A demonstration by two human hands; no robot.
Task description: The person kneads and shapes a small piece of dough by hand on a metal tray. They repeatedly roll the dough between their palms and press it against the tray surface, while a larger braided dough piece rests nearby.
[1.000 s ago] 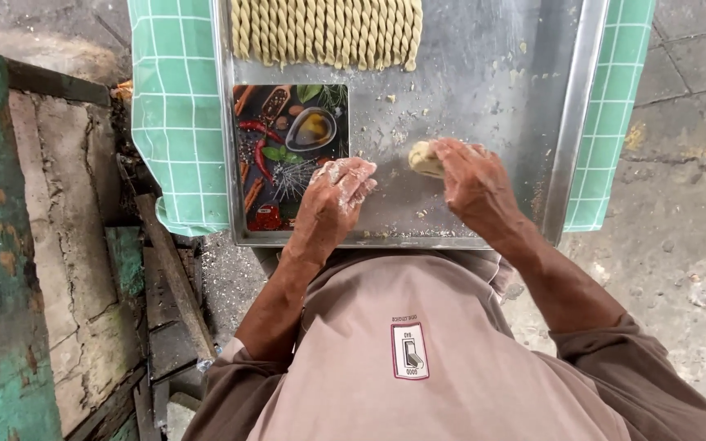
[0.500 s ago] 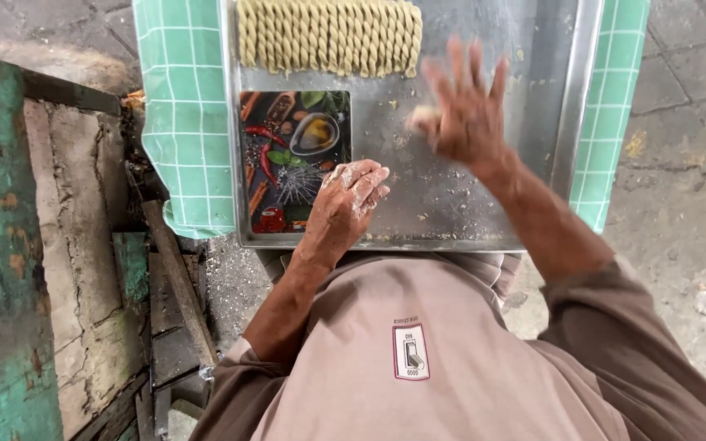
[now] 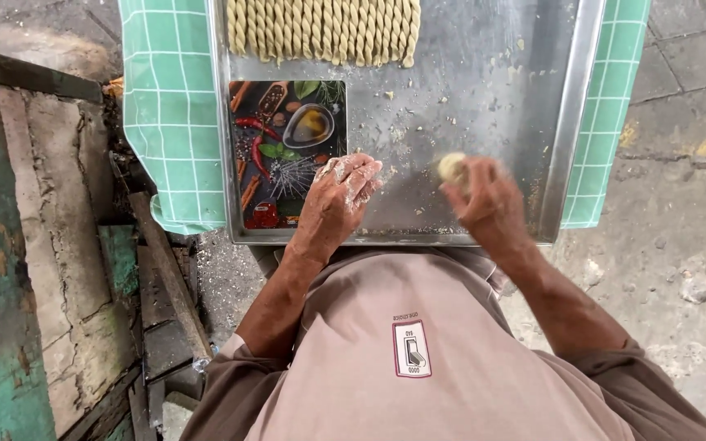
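Dough lump (image 3: 452, 166) is sitting under my right hand (image 3: 488, 204), fingers curling over it on the metal tray (image 3: 484, 98). My floury left hand (image 3: 341, 196) is resting loosely open beside one picture-printed board (image 3: 288, 155). I'm seeing one row of twisted dough sticks (image 3: 324, 31) lying beyond, one green checked cloth (image 3: 169, 114) lining the surface.

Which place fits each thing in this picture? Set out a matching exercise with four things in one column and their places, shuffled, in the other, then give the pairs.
Things:
1. twisted dough sticks
2. printed cutting board
3. dough lump
4. green checked cloth

Places:
A. under the metal tray, showing at both sides
B. at the fingertips of the right hand
C. in a row along the tray's far edge
D. at the tray's left side, beside the floury left hand

Pairs: 1-C, 2-D, 3-B, 4-A
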